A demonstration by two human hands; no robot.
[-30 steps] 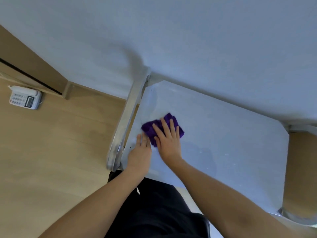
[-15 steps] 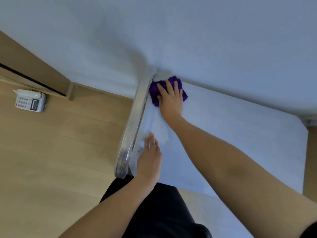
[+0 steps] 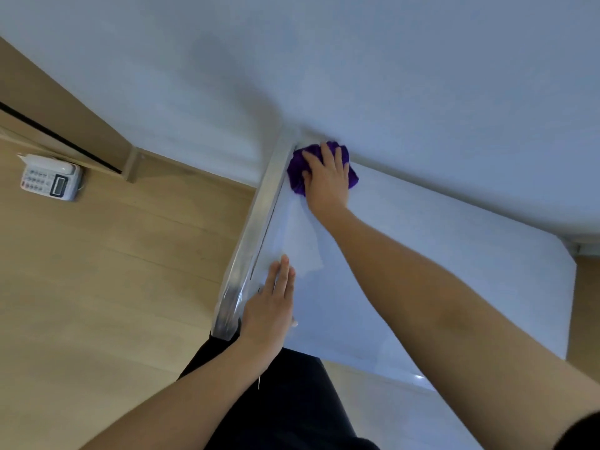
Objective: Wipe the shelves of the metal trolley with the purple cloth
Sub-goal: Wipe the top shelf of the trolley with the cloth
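Note:
The metal trolley's lower shelf (image 3: 438, 254) is a pale, shiny flat surface under a wide upper shelf (image 3: 357, 76) that fills the top of the view. My right hand (image 3: 326, 178) presses the purple cloth (image 3: 297, 172) flat into the shelf's far left corner, fingers straight and spread on it. My left hand (image 3: 271, 306) rests flat on the shelf's near left edge, fingers straight, beside the shiny side rail (image 3: 256, 235). Most of the cloth is hidden under my right hand.
A wooden floor (image 3: 113, 287) lies left of the trolley. A white desk telephone (image 3: 50, 177) sits on the floor at the far left by a wooden wall panel. My dark-clothed legs are at the bottom centre.
My right hand slid the cloth from the shelf's near left area to the far left corner and now stays there. My left hand shifted slightly on the near edge.

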